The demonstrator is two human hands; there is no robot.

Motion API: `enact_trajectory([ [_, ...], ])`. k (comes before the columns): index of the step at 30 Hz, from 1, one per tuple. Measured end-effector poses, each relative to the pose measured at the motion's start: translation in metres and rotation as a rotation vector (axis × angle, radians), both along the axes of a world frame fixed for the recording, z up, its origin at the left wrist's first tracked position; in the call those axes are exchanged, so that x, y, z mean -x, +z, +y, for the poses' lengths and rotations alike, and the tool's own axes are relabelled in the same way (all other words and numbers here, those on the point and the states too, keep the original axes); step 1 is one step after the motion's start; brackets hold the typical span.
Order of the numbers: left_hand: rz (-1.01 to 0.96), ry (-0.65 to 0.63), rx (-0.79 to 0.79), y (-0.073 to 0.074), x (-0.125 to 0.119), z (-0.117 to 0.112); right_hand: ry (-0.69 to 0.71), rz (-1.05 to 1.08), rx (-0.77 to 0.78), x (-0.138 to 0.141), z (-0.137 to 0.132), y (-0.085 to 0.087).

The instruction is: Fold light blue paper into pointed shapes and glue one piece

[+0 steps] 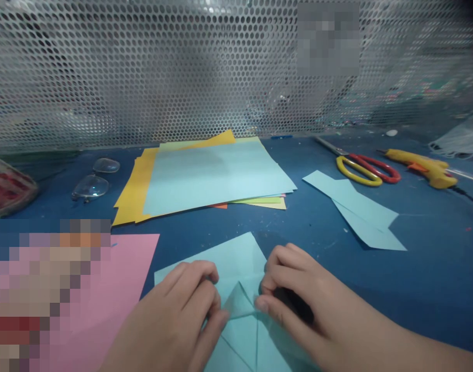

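A light blue sheet of paper (pixel 236 330) with several creases lies at the front middle, a small triangular fold standing up at its centre. My left hand (pixel 186 299) grips the fold's left side, thumb and fingers pressed together. On the other side, my right hand (pixel 298 294) pinches the paper near the fold's right corner with curled fingers. The sheet's lower part runs out of view at the bottom edge, and both hands cover some of its sides.
Behind the hands lies a stack of coloured paper (pixel 217 175). Blue paper strips (pixel 360 212), scissors (pixel 360 165) and a yellow glue gun (pixel 422 165) are on the right. Eyeglasses (pixel 91 186) and pink paper (pixel 120 279) are on the left. A perforated metal screen (pixel 162 72) borders the back.
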State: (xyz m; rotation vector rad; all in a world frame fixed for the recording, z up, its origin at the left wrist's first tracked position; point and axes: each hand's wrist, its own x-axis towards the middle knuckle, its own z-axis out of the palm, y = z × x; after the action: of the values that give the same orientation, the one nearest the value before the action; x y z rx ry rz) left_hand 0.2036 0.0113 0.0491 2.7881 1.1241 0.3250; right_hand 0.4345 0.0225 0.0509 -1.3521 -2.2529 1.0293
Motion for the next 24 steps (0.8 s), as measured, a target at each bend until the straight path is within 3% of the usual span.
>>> enact_trajectory([
  [6, -0.116, 0.173, 0.154, -0.006, 0.004, -0.002, -0.042, -0.034, -0.066, 0.0, -0.002, -0.002],
  [10, -0.11, 0.212, 0.217, -0.007, 0.005, -0.002, -0.037, -0.082, -0.049, 0.001, 0.0, 0.003],
  [20, -0.092, 0.185, 0.07, -0.005, 0.0, -0.005, -0.076, -0.101, -0.187, 0.003, -0.003, -0.006],
  [24, -0.001, 0.068, -0.005, -0.007, 0.003, -0.005, -0.078, -0.085, -0.251, 0.002, -0.005, -0.012],
])
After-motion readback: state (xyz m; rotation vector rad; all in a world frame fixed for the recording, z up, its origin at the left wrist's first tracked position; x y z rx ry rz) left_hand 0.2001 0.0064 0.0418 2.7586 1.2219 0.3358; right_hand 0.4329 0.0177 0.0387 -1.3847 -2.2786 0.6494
